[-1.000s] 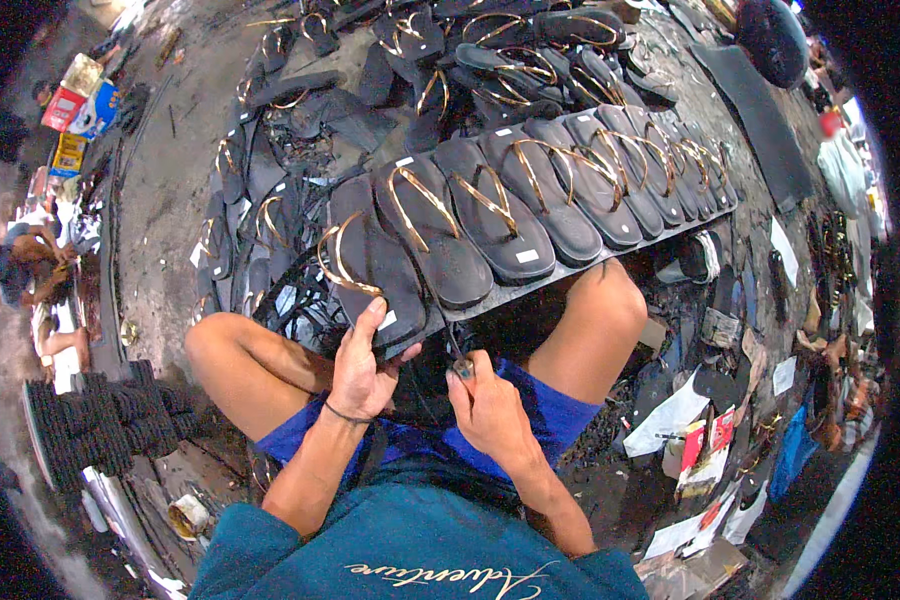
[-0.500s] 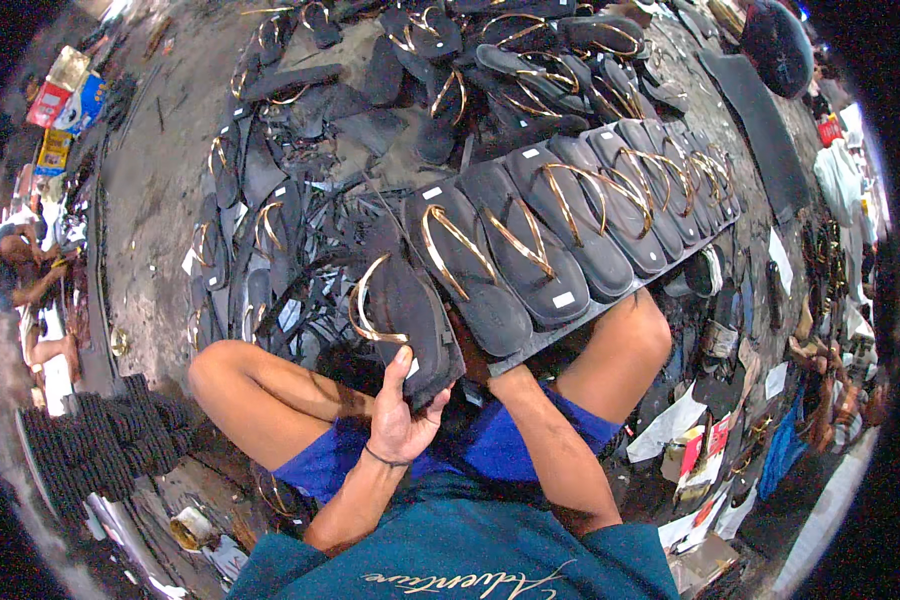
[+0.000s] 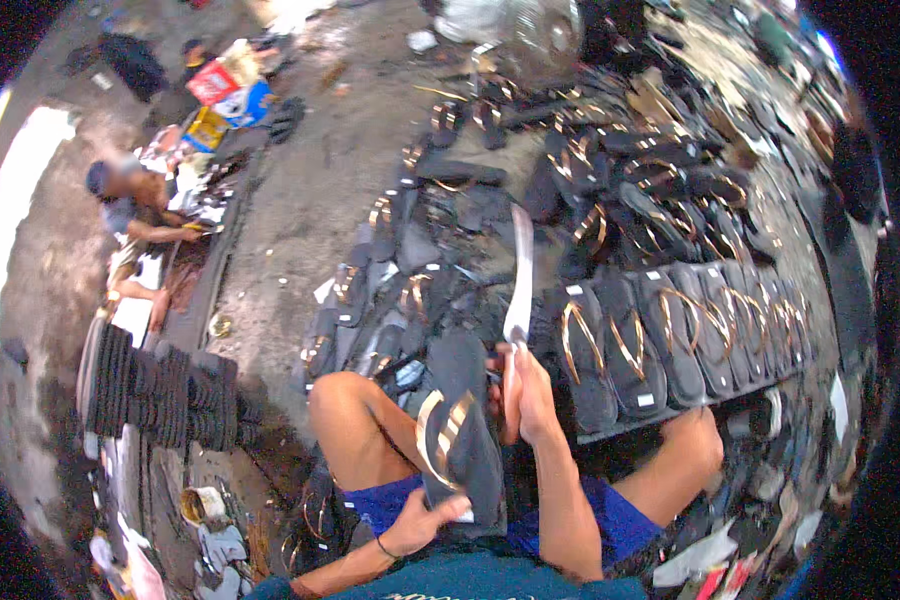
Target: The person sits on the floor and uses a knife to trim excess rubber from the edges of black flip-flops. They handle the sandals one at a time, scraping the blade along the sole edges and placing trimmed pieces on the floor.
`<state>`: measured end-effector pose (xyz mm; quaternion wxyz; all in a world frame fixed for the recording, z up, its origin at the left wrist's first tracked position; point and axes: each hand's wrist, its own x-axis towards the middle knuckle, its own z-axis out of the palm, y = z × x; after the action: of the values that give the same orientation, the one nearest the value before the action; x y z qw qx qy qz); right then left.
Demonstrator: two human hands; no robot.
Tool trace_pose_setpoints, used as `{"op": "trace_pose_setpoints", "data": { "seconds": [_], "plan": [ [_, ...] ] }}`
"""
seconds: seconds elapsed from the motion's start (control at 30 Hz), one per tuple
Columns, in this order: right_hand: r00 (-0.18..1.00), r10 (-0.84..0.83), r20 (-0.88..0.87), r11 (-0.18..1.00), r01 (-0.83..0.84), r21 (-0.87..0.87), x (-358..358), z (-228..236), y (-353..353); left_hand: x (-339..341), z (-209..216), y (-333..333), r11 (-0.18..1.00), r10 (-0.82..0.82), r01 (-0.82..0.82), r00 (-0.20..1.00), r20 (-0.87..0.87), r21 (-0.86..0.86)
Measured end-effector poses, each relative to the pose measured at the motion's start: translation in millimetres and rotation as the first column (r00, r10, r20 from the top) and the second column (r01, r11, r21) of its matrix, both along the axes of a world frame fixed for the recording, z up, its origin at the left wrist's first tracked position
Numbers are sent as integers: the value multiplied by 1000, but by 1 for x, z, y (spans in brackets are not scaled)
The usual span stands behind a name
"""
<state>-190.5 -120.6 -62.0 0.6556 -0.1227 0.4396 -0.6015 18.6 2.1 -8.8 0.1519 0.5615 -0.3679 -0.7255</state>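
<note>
left hand grips a sandal, right hand a knife; likely trimming, the next stroke calling for steady support.

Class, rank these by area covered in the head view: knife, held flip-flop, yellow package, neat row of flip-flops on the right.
Largest to smallest:
1. Row of flip-flops
2. Held flip-flop
3. Knife
4. Yellow package
</note>
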Motion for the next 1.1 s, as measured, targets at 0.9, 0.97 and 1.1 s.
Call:
{"op": "trace_pose_setpoints", "data": {
  "seconds": [0.9,0.97,1.1],
  "plan": [
    [899,-270,-345,905,114,-410,35,37,162,-55,-17,-52,792,187,-204,978,-89,-576],
    [875,-282,-394,904,104,-415,36,43,177,-57,-18,-50,784,201,-207,977,-77,-585],
    [826,-29,-563,990,-55,-132,34,45,228,-48,-30,-61,818,244,-262,964,-105,-513]
  ]
}}
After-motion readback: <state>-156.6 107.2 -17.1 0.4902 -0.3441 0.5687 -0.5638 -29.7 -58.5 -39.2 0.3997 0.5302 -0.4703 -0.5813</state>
